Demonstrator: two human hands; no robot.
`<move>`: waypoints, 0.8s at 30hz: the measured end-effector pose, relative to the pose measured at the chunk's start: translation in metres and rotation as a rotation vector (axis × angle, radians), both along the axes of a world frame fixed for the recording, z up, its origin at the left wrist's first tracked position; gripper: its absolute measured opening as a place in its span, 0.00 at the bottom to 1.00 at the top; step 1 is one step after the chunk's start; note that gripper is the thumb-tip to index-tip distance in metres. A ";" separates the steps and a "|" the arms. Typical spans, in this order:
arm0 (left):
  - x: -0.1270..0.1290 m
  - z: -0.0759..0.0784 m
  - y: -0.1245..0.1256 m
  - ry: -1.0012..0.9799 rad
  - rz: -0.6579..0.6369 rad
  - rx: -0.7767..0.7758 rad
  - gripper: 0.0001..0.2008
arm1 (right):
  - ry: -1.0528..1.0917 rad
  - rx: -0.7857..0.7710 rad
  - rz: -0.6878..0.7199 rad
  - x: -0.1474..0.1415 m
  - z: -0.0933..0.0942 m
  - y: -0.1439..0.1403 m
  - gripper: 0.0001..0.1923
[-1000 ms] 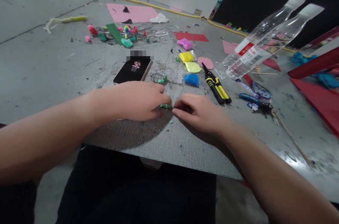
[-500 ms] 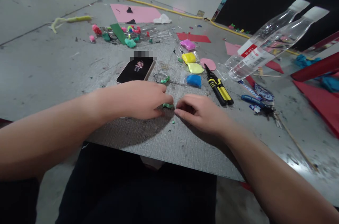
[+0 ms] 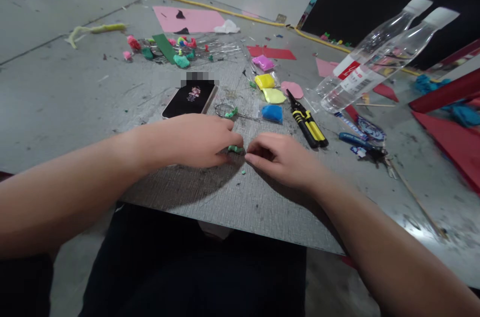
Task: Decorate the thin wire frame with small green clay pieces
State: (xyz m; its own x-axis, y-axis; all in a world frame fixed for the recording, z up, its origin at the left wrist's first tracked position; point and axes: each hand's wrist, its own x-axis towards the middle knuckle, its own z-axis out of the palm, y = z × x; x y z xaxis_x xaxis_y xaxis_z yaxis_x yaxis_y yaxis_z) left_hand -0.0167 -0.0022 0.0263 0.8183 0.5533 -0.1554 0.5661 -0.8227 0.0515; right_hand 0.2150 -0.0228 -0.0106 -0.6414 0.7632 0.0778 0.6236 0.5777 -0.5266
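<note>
Green clay, a small rolled piece (image 3: 235,148), lies on the grey desk (image 3: 75,102) right between the two hands, its long axis running roughly left to right. The left hand (image 3: 198,139) is curled over it, fingers (image 3: 225,133) closed down on its left end, so this hand is the nearer and has hold of it. The right hand (image 3: 283,157) rests just beside the piece's right end, its fingers (image 3: 258,157) bent loosely inward; whether they touch the clay cannot be told. A tiny green crumb (image 3: 243,172) sits just below the gap. Behind the hands lie a dark phone (image 3: 189,99), a wire ring (image 3: 224,109), small clear bags holding blue (image 3: 271,113), yellow (image 3: 264,80) and purple clay (image 3: 262,62), black-and-yellow pliers (image 3: 307,121), and two clear bottles (image 3: 378,64) whose contents cannot be made out.
</note>
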 end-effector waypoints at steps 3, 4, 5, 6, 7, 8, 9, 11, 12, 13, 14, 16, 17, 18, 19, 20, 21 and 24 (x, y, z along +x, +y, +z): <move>-0.001 0.000 0.000 0.003 -0.010 0.012 0.16 | 0.002 0.007 0.000 0.000 -0.001 0.000 0.08; -0.001 0.000 0.000 -0.002 -0.012 0.015 0.16 | 0.002 0.009 0.001 0.000 -0.001 0.000 0.08; -0.001 -0.001 0.000 -0.006 -0.010 0.015 0.16 | 0.001 0.011 0.002 0.000 -0.001 0.000 0.08; -0.001 -0.001 0.000 -0.011 -0.007 0.012 0.16 | 0.001 0.010 0.002 0.000 -0.001 0.000 0.08; -0.001 0.000 0.000 -0.014 -0.003 0.010 0.16 | 0.001 0.009 0.002 0.000 -0.001 0.000 0.08; -0.001 0.000 0.000 -0.015 -0.002 0.007 0.16 | 0.002 0.007 0.002 0.000 -0.002 0.000 0.08; -0.001 0.000 0.000 -0.014 -0.003 0.006 0.16 | 0.003 0.008 0.001 0.000 -0.002 0.000 0.08; -0.001 0.001 -0.001 -0.010 -0.006 0.006 0.15 | 0.003 0.014 0.002 0.000 -0.002 0.000 0.08; -0.001 0.001 -0.001 -0.006 -0.008 0.006 0.16 | 0.003 0.017 0.002 0.001 -0.002 0.000 0.08; 0.000 0.001 -0.001 -0.002 -0.009 0.007 0.16 | 0.004 0.019 0.003 0.001 -0.002 0.000 0.08; 0.000 0.001 -0.001 0.002 -0.008 0.009 0.16 | 0.005 0.022 0.002 0.001 -0.002 0.000 0.08; 0.000 0.002 -0.002 0.014 -0.003 0.015 0.16 | 0.006 0.022 0.001 0.001 -0.002 0.000 0.08; 0.000 0.002 -0.002 0.020 0.001 0.017 0.16 | 0.007 0.020 0.002 0.001 -0.002 0.000 0.08; 0.000 0.002 -0.002 0.025 0.003 0.018 0.16 | 0.007 0.020 0.002 0.001 -0.002 0.000 0.08; 0.000 0.003 -0.003 0.029 0.004 0.017 0.16 | 0.006 0.021 0.004 0.000 -0.002 0.000 0.08; 0.000 0.003 -0.003 0.031 0.003 0.016 0.16 | 0.006 0.021 0.005 0.000 -0.002 0.000 0.08; 0.000 0.003 -0.003 0.033 0.003 0.016 0.16 | 0.007 0.021 0.006 0.000 -0.002 0.000 0.08; 0.001 0.004 -0.004 0.039 0.007 0.018 0.15 | 0.010 0.016 0.004 0.001 -0.001 0.000 0.08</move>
